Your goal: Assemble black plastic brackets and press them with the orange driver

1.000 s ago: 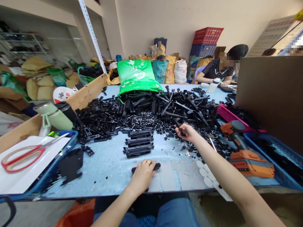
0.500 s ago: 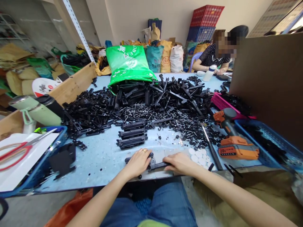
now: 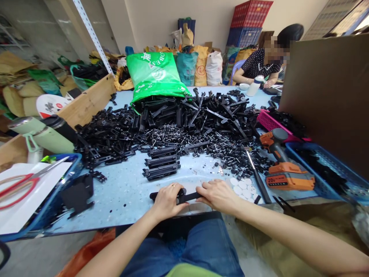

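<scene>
A long black plastic bar (image 3: 189, 197) spans the gap between my two hands at the table's near edge. My left hand (image 3: 167, 201), with a ring on one finger, is closed around its left portion, where a dark end piece sticks out. The fingers of my right hand (image 3: 216, 195) are closed on the bar's right end, which they partly hide. Beyond my hands, several assembled black plastic pieces (image 3: 162, 171) lie in a stacked row. White round discs (image 3: 242, 188) lie just right of my right hand.
Piles of black plastic parts (image 3: 106, 134) and small pins (image 3: 221, 148) spread before a green sack (image 3: 157, 77). At right are a hammer (image 3: 257, 177), a cordless drill (image 3: 284, 165) and a blue basket (image 3: 319, 169). Scissors (image 3: 31, 179) lie at left. A person (image 3: 259, 69) sits across the table.
The black bar has been turned and lifted slightly, showing a smoother side. My right hand has moved left and up a little, its fingers more curled around the bar.
</scene>
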Motion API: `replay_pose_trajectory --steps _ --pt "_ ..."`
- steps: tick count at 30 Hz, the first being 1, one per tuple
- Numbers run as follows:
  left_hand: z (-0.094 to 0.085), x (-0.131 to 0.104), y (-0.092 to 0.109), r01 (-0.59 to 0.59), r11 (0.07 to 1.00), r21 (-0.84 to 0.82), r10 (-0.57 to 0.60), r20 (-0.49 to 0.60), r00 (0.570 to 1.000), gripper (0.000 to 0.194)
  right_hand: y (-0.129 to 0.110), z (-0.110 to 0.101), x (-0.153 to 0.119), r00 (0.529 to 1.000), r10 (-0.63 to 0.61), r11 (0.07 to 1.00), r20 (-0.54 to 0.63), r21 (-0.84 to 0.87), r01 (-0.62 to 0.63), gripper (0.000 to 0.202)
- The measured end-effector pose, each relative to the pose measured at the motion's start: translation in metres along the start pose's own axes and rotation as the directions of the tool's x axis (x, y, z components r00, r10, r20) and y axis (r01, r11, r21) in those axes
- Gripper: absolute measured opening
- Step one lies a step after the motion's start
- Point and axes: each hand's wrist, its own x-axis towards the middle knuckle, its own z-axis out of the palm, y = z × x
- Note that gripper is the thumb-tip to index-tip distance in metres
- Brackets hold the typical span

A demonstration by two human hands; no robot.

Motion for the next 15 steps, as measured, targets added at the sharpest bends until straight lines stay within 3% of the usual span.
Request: replay_pose_trajectory --steps 4,7,10,13,15 --pt "0.000 0.001 0.003 0.005 1.000 0.018 -0.006 0.031 1.000 0.042 0.011 0.011 0.001 1.000 -0.020 0.999 0.007 0.041 0.020 0.033" --pt "0.003 0.018 0.007 -0.036 0.998 0.043 0.033 0.066 0.997 0.052 0.032 0.025 0.003 0.999 -0.021 0.992 0.027 0.126 0.017 0.038" --pt "0.008 0.065 0.013 -0.033 0.988 0.150 0.029 0.030 0.999 0.044 0.061 0.039 0.012 0.988 0.156 0.979 -0.015 0.137 -0.152 0.033" --pt "0.015 0.130 0.016 0.066 0.969 0.240 -0.067 -0.002 0.998 0.029 0.088 0.050 0.023 0.886 0.457 0.889 -0.084 0.088 -0.450 0.024" --pt "0.022 0.164 0.016 0.098 0.961 0.258 -0.100 -0.006 0.995 0.023 0.099 0.057 0.029 0.849 0.522 0.852 -0.084 0.089 -0.515 0.021"
